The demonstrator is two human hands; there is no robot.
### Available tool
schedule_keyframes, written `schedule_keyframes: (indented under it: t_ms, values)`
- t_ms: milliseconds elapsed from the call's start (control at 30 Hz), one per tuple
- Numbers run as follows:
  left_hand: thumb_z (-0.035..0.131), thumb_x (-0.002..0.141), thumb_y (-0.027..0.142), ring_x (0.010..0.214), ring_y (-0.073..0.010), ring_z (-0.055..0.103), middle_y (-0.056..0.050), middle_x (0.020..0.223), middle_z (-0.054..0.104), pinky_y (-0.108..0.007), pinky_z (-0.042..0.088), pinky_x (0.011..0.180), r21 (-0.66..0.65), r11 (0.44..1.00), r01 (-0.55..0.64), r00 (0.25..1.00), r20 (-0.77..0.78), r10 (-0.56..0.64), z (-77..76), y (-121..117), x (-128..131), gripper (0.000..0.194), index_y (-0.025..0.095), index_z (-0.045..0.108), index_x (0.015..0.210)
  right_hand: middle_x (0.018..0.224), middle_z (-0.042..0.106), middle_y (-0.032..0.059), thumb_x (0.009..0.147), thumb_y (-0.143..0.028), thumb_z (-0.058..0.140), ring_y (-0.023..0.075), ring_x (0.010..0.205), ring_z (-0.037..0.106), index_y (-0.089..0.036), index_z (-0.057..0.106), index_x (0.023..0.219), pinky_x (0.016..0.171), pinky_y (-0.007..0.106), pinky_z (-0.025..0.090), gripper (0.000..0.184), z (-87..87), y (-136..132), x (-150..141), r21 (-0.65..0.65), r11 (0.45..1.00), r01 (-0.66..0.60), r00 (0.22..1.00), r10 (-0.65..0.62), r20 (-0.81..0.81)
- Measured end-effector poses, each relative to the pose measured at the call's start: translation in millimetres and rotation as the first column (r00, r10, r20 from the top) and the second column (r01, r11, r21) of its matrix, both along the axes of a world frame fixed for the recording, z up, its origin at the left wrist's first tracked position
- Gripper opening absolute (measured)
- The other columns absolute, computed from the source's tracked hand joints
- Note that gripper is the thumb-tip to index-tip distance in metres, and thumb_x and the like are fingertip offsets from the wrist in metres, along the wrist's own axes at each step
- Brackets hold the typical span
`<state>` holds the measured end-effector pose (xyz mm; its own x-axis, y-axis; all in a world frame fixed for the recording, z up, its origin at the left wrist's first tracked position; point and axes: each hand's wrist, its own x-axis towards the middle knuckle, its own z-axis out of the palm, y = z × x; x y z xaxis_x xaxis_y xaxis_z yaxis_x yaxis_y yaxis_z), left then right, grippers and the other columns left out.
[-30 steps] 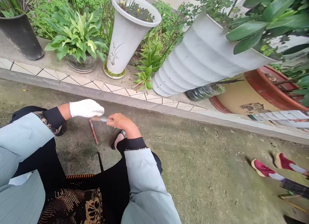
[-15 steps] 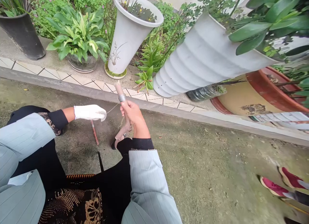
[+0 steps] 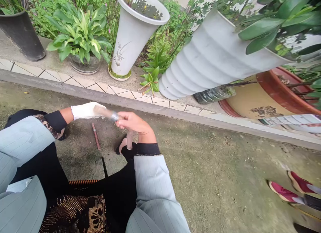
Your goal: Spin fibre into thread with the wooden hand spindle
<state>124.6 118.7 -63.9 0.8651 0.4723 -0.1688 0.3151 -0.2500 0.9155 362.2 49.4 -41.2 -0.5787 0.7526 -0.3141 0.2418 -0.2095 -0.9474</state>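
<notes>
My right hand (image 3: 135, 122) is bare and closed around a peeled, forked wooden stick (image 3: 101, 110). The stick's near end points left and is smeared by motion; another branch shows below my hand. A silvery wire coil (image 3: 114, 116) wraps the stick just ahead of my fingers. My left hand (image 3: 85, 111), in a white glove, is closed behind the stick's blurred end, which partly hides its fingers. The strand between glove and coil, visible earlier, cannot be made out now. A reddish-brown rod (image 3: 95, 136) lies on the ground below the glove.
Ahead runs a tiled ledge (image 3: 100, 87) bearing a white flared planter (image 3: 130, 39), a ribbed white planter (image 3: 200, 59), a black pot (image 3: 25, 39) and a leafy potted plant (image 3: 85, 35). Another person's red shoes (image 3: 283, 193) stand on the concrete at right.
The stick has swung from pointing up to pointing left, its wire-wrapped end now at the glove. My right wrist has turned with it; my left hand has shifted slightly left and up.
</notes>
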Motion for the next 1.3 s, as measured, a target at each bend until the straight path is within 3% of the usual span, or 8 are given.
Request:
schedule_keyframes:
  t_ms: [167,367,533,667,833,1000,1167,1300]
  values:
    - [0.047,0.09,0.037,0.065,-0.0103,0.05,-0.003,0.074,0.06,-0.019,0.04,0.063,-0.024,0.985,0.17,0.985,0.017,-0.169,-7.1,-13,4,0.031,0.012,0.061,0.079,0.071,0.053,-0.0008,0.082,-0.049,0.055,0.0093,0.056,0.045,-0.017,0.055,0.088,0.056,0.024,0.038,0.032,-12.2,12,12,0.144,0.817,0.558,0.809,-0.575,0.124]
    - [0.048,0.088,0.034,0.066,-0.0104,0.048,-0.001,0.073,0.058,-0.019,0.039,0.065,0.049,0.976,0.212,0.977,0.009,-0.213,5.3,-9,2,0.027,0.013,0.061,0.077,0.084,0.065,0.0073,0.081,-0.035,0.061,0.0172,0.075,0.055,-0.018,0.066,0.091,0.063,0.027,0.035,0.02,-23.9,12,-3,0.239,0.971,-0.004,0.55,-0.198,0.811]
    - [0.049,0.087,0.033,0.066,-0.0105,0.047,-0.001,0.071,0.057,-0.019,0.038,0.065,0.104,0.988,0.11,0.993,-0.048,-0.106,10.5,0,-2,0.026,0.013,0.059,0.074,0.064,0.055,-0.0014,0.075,-0.028,0.065,0.0109,0.06,0.049,-0.016,0.065,0.08,0.057,0.023,0.036,0.013,-11.7,-1,-19,-0.201,0.867,-0.456,0.765,0.497,0.409]
    - [0.049,0.086,0.038,0.059,-0.0094,0.043,0.0,0.068,0.054,-0.02,0.035,0.057,0.039,0.999,0.033,0.998,-0.06,-0.031,3.6,-3,-2,0.029,0.012,0.059,0.077,0.07,0.055,-0.0026,0.073,-0.039,0.069,0.0084,0.059,0.047,-0.016,0.061,0.088,0.058,0.022,0.039,0.029,1.3,-2,-5,-0.053,0.997,-0.054,0.997,0.051,-0.056]
    - [0.048,0.09,0.038,0.06,-0.0094,0.045,-0.002,0.071,0.057,-0.019,0.037,0.059,-0.052,0.984,0.171,0.985,0.016,-0.17,0.6,-11,2,0.032,0.012,0.061,0.078,0.071,0.054,-0.0001,0.083,-0.045,0.056,0.0094,0.057,0.046,-0.017,0.056,0.088,0.056,0.024,0.04,0.028,-6.6,11,20,0.122,0.809,0.576,0.797,-0.588,0.136]
    - [0.049,0.09,0.036,0.065,-0.0097,0.047,-0.002,0.075,0.059,-0.019,0.038,0.063,0.032,0.975,0.219,0.975,0.031,-0.22,10.6,-6,-1,0.029,0.012,0.061,0.078,0.076,0.061,0.0048,0.079,-0.032,0.062,0.0134,0.067,0.049,-0.017,0.064,0.084,0.059,0.025,0.032,0.015,-17.4,8,1,0.22,0.975,-0.021,0.642,-0.155,0.751]
    - [0.05,0.089,0.036,0.065,-0.01,0.047,-0.002,0.075,0.06,-0.019,0.037,0.062,0.022,0.979,0.203,0.979,0.016,-0.203,6.6,-1,-6,0.028,0.012,0.061,0.077,0.066,0.055,-0.002,0.076,-0.029,0.065,0.0093,0.059,0.047,-0.016,0.064,0.081,0.057,0.022,0.035,0.013,-3.6,-5,-19,-0.192,0.868,-0.458,0.797,0.497,0.344]
    - [0.049,0.09,0.04,0.059,-0.0094,0.043,-0.003,0.07,0.057,-0.019,0.035,0.056,-0.076,0.991,0.109,0.994,0.022,-0.107,-2.6,-4,-4,0.032,0.011,0.059,0.079,0.071,0.054,-0.0022,0.074,-0.045,0.068,0.0084,0.058,0.046,-0.015,0.059,0.09,0.057,0.023,0.039,0.035,9.2,-6,-3,-0.028,0.998,-0.053,0.994,0.05,-0.1]
